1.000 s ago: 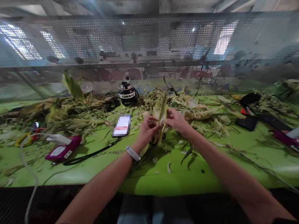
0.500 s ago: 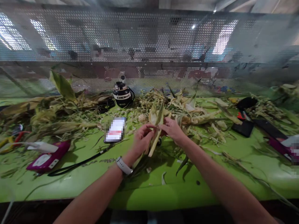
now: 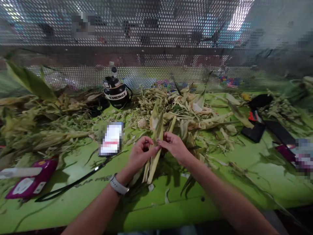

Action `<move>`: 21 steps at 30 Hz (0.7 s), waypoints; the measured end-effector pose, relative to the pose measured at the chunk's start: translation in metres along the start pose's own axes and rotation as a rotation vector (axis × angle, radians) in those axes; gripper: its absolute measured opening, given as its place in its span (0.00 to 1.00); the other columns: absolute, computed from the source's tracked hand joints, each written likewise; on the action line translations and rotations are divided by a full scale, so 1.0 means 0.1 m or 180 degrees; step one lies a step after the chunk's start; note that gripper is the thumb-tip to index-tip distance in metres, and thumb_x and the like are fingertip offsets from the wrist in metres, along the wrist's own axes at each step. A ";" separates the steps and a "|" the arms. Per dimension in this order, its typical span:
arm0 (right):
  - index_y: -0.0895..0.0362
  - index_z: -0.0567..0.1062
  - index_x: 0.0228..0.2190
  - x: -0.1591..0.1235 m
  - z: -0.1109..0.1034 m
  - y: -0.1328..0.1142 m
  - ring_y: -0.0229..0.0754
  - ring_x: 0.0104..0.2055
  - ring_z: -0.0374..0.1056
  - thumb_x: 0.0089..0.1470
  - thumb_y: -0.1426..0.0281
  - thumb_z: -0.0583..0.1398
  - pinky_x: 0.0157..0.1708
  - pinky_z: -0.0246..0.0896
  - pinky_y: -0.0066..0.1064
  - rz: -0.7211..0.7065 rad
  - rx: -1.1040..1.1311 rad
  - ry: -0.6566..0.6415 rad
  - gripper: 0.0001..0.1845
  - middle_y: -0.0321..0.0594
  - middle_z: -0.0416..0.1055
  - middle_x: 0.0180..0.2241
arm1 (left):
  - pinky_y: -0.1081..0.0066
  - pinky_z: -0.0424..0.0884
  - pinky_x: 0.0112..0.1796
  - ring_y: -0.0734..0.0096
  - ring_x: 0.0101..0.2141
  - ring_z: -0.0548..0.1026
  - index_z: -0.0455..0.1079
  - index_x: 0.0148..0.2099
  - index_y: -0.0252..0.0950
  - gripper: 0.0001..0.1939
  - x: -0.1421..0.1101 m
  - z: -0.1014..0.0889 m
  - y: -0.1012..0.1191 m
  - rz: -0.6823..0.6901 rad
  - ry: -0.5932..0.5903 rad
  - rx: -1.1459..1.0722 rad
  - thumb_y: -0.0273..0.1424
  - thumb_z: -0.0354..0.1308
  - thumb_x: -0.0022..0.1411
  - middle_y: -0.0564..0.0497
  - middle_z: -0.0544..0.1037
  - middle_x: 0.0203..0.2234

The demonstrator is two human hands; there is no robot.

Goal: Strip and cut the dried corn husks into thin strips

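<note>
Between my hands, over the green table (image 3: 176,212), are strips of pale green corn husk (image 3: 154,164), tips up and long ends hanging toward me. My left hand (image 3: 140,153), a white band on its wrist, pinches the husk from the left with thumb and fingers. From the right, my right hand (image 3: 174,147) grips the same husk, its thumb close to the left thumb. Whether a cob is inside the husk is not visible. Just behind lies a heap of loose husks (image 3: 202,122) and shredded bits.
A phone (image 3: 111,138) with a black strap lies left of my hands. Behind it stands a black jar (image 3: 117,94) marked ENERGY. A purple packet (image 3: 31,179) is at left, a black wallet-like item (image 3: 253,132) at right. A perforated metal screen (image 3: 156,39) closes off the back.
My view has tilted down and shifted a little, so the table looks nearer. Both hands keep hold of the husk; the left thumb now stretches across it toward the right hand.
</note>
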State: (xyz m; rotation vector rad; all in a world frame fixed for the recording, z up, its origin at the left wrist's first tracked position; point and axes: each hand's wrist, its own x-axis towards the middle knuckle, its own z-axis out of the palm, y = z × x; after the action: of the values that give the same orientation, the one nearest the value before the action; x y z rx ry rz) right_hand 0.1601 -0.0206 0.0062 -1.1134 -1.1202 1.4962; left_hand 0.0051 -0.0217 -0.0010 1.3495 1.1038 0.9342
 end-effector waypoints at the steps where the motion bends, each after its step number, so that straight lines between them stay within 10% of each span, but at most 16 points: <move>1: 0.57 0.67 0.27 0.00 0.00 0.01 0.33 0.24 0.61 0.41 0.64 0.64 0.25 0.57 0.26 0.0035 -0.0007 0.0016 0.13 0.32 0.67 0.23 | 0.80 0.53 0.20 0.82 0.17 0.60 0.60 0.32 0.36 0.17 0.00 -0.01 0.00 -0.0044 -0.0066 0.0048 0.40 0.63 0.49 0.60 0.64 0.16; 12: 0.55 0.65 0.27 -0.13 0.16 0.10 0.36 0.25 0.58 0.47 0.75 0.54 0.28 0.52 0.27 -0.0999 -0.2441 0.0572 0.03 0.34 0.63 0.23 | 0.71 0.61 0.27 0.63 0.28 0.74 0.63 0.36 0.38 0.09 -0.10 0.00 0.07 0.0775 0.0434 0.2913 0.36 0.54 0.54 0.47 0.75 0.29; 21: 0.55 0.67 0.29 -0.16 0.24 0.15 0.38 0.28 0.61 0.51 0.72 0.54 0.30 0.55 0.29 -0.1383 -0.2641 0.0546 0.02 0.37 0.66 0.26 | 0.70 0.57 0.22 0.65 0.22 0.68 0.59 0.33 0.39 0.09 -0.03 -0.08 0.09 0.0385 0.0760 0.2469 0.36 0.53 0.51 0.52 0.69 0.21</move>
State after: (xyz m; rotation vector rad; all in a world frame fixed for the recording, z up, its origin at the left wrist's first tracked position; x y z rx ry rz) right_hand 0.1368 -0.0419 -0.0022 -1.3764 -1.7859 0.5691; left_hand -0.0026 -0.0218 0.0089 1.9765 1.6850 0.7906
